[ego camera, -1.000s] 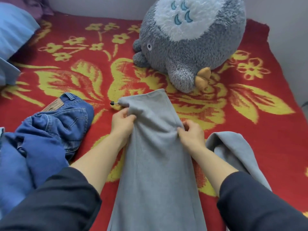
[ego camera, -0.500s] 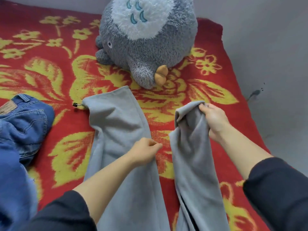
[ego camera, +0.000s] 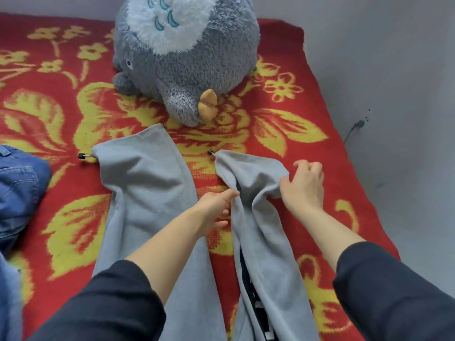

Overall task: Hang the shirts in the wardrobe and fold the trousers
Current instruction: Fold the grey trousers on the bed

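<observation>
On the bed (ego camera: 344, 173), trousers (ego camera: 147, 183) spread out.
Your left hand (ego camera: 215, 211) pinches one leg's edge; your right hand (ego camera: 304, 187) touches its hem, grip unclear.

red floral blanket (ego camera: 283, 134) | on it: grey trousers (ego camera: 145, 183), plush toy (ego camera: 187, 57), jeans (ego camera: 19, 183)

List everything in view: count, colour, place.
grey trousers: one, light grey, legs spread apart on the blanket
cord toggles: two, black, at the hems
jeans: one, blue, crumpled at left edge
plush toy: one, grey and white, far end of blanket
blanket: one, red with yellow flowers, under everything
wall: one, grey, right
sleeves: two, dark, bottom
left hand: one, holds inner edge of wall-side leg
right hand: one, at that leg's hem, grip unclear
</observation>
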Action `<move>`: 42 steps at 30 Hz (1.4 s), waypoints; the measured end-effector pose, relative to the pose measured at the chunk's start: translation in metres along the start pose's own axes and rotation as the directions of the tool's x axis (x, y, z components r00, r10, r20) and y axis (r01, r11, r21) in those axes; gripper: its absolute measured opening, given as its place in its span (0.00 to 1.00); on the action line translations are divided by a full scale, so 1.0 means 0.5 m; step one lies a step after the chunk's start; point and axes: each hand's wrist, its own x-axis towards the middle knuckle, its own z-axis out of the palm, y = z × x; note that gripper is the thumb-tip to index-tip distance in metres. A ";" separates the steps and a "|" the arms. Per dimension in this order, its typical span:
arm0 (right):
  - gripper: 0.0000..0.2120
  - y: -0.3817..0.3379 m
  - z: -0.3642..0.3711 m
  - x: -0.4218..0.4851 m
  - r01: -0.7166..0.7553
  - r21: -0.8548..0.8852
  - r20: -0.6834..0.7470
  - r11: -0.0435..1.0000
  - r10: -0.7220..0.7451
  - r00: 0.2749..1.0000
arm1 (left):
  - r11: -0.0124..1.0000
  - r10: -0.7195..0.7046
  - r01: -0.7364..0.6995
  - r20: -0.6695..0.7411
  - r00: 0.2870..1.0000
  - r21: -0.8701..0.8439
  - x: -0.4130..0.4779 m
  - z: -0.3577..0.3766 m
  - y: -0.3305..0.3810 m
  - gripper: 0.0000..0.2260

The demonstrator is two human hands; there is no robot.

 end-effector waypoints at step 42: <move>0.07 0.111 0.055 0.055 -0.277 0.406 0.100 0.871 0.258 0.961 | 0.888 0.303 -0.284 0.005 0.953 0.362 0.069 0.161 -0.039 0.17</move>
